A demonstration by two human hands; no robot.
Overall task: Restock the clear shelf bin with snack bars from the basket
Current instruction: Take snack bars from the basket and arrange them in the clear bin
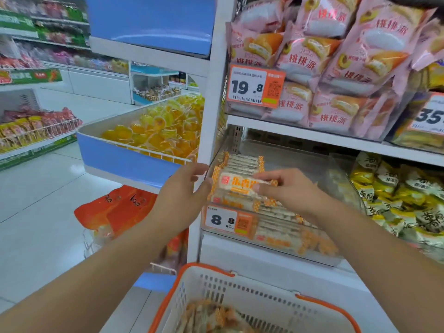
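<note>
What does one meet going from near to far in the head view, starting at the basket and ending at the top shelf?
basket → price tag "8.8" on the clear shelf bin → snack bar held by both hands → price tag "19.8" → pink cake packs

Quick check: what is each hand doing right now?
Left hand: holds the left end of the top snack bar, fingers loosely around it.
Right hand: pinches the same bar's right end over the clear bin.
</note>
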